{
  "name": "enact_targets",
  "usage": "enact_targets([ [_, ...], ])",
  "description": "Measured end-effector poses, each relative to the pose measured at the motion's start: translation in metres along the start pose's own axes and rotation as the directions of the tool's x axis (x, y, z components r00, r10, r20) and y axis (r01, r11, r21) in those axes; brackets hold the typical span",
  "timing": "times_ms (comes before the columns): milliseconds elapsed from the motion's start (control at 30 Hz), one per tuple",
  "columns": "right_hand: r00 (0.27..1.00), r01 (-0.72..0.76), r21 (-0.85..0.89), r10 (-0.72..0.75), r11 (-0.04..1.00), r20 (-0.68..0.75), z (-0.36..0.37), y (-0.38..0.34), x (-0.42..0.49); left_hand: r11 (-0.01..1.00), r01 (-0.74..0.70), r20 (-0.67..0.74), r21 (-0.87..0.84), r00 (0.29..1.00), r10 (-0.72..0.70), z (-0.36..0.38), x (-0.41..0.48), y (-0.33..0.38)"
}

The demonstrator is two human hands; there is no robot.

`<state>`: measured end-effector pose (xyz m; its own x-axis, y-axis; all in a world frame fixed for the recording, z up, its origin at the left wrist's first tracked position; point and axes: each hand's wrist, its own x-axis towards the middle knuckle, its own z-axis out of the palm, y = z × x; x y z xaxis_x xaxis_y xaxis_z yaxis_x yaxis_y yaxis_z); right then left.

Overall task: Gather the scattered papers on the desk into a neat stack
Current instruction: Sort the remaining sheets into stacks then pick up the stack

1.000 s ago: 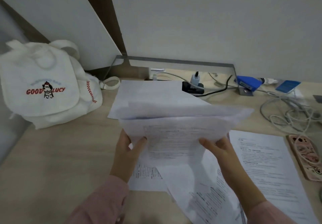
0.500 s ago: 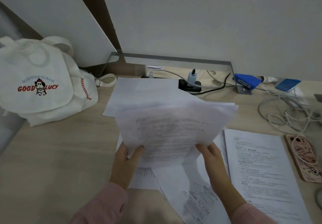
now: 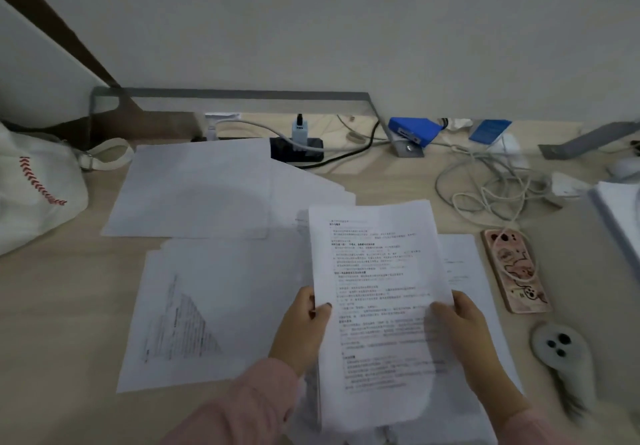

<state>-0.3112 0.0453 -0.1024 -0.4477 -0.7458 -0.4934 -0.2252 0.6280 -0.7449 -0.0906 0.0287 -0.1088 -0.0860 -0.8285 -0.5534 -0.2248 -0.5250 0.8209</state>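
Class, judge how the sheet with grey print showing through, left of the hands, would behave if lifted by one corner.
Probably floppy: the sheet looks thin, with print showing through, so its free end would droop. Likely light and quick to slide on the smooth desk, so pinching it may be fiddly.

Both hands hold a sheaf of papers [image 3: 377,271] over the bench [image 3: 62,306]. The left hand [image 3: 304,327] pinches its left edge and the right hand [image 3: 464,330] its right edge, each with the thumb on the printed face. At nine o'clock from the sheaf lies a loose sheet [image 3: 214,306], with faint print showing through. Blank sheets [image 3: 194,192] overlap at eleven o'clock. A printed page [image 3: 464,257] lies beneath at three o'clock, with a pink-cased phone [image 3: 516,268] just beside it. A white bag [image 3: 31,195] sits at ten o'clock and tangled cables [image 3: 485,181] at one o'clock.
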Motion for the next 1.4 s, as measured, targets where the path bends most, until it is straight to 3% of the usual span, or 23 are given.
enact_targets([
  [167, 0.99, -0.094, -0.098, 0.082, 0.991, -0.115, -0.048, 0.04, 0.025, 0.996, 0.072, 0.134, 0.06, 0.988, -0.079, 0.067, 0.012, -0.005],
  [533, 0.983, -0.106, -0.169, 0.077, 0.98, -0.168, -0.06, 0.066, 0.054, 0.921, 0.004, 0.106, 0.39, 0.993, -0.049, 0.095, 0.019, -0.02],
  [600, 0.983, -0.064, -0.262, 0.016, 0.963, -0.184, -0.058, 0.067, 0.051, 0.902, -0.028, 0.089, 0.432, 0.996, -0.012, 0.093, 0.019, -0.019],
  [700, 0.956, -0.007, -0.516, -0.145, 0.857, -0.255, -0.053, 0.064, 0.042, 0.876, -0.111, 0.07, 0.469, 0.994, 0.088, 0.081, 0.016, -0.017],
  [767, 0.937, 0.055, -0.562, -0.237, 0.825, -0.256, -0.045, 0.053, 0.035, 0.837, -0.162, 0.025, 0.523, 0.984, 0.175, 0.065, 0.016, -0.019],
  [900, 0.944, 0.282, -0.473, -0.33, 0.835, -0.02, -0.01, 0.022, 0.024, 0.766, -0.113, -0.111, 0.633, 0.966, 0.233, 0.012, 0.009, -0.033],
  [1033, 0.885, 0.447, -0.329, -0.358, 0.832, 0.297, 0.052, -0.009, 0.012, 0.693, 0.053, -0.222, 0.719, 0.962, 0.157, -0.042, -0.013, -0.059],
  [1133, 0.873, 0.364, -0.249, -0.235, 0.898, 0.428, 0.096, -0.026, 0.003, 0.657, 0.158, -0.266, 0.737, 0.962, 0.067, -0.068, -0.032, -0.078],
  [1300, 0.929, 0.164, -0.313, -0.04, 0.935, 0.368, 0.131, -0.037, 0.004, 0.617, 0.18, -0.234, 0.766, 0.972, 0.006, -0.077, -0.046, -0.101],
  [1400, 0.865, 0.053, -0.249, 0.08, 0.967, 0.496, 0.137, -0.04, -0.006, 0.543, 0.182, -0.235, 0.82, 0.972, 0.029, -0.073, -0.045, -0.111],
])
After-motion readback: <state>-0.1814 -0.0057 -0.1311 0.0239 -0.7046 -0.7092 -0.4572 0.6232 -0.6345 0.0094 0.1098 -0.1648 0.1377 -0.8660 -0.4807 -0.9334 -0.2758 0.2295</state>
